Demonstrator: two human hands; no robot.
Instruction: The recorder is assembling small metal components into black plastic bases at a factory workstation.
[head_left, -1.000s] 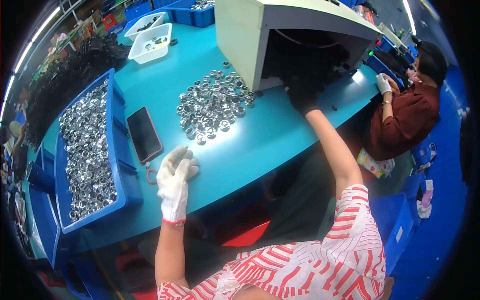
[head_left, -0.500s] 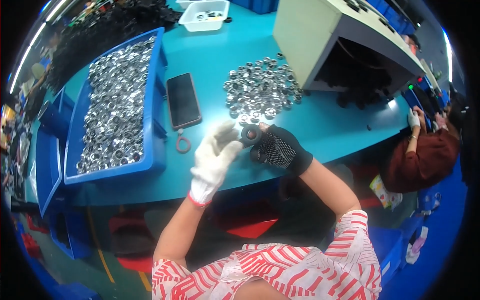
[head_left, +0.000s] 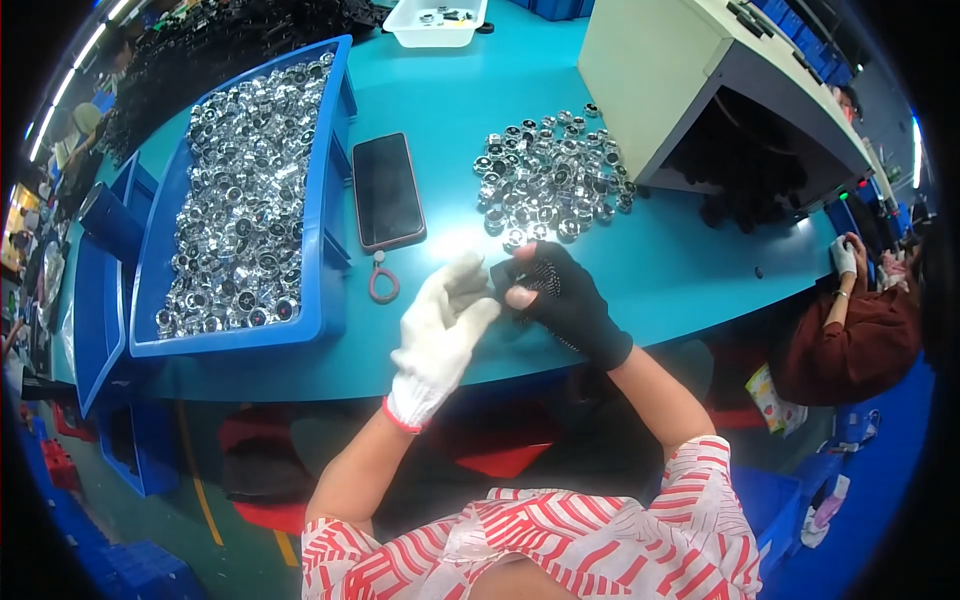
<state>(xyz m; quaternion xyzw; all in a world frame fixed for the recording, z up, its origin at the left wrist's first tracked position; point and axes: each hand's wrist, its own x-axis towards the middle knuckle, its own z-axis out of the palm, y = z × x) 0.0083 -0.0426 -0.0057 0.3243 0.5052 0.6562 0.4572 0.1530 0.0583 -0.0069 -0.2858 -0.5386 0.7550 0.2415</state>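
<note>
My right hand (head_left: 562, 305), in a black fingerless glove with pale dots, grips a small black ring-shaped part (head_left: 501, 280) between thumb and fingers. The part is turned edge-on, so its hole is hidden. Close beside it on the left is my left hand (head_left: 440, 325) in a white knit glove, its thumb and fingers spread apart with nothing visible between them. Just beyond both hands, a loose pile of shiny silver, round parts with dark centres (head_left: 550, 175) lies on the teal table (head_left: 440, 90).
A blue bin (head_left: 328, 200) full of similar silver parts stands at left. Right of it lie a dark phone (head_left: 388, 192) and a pink ring strap (head_left: 383, 285). A white tray (head_left: 435, 30) stands far back. A cream box-shaped housing (head_left: 650, 80) holds black parts. Another person (head_left: 850, 325) works at right.
The black ring has turned from facing up to edge-on as my right hand rolled over it. My left hand has shifted slightly right. The whole view has shifted a little.
</note>
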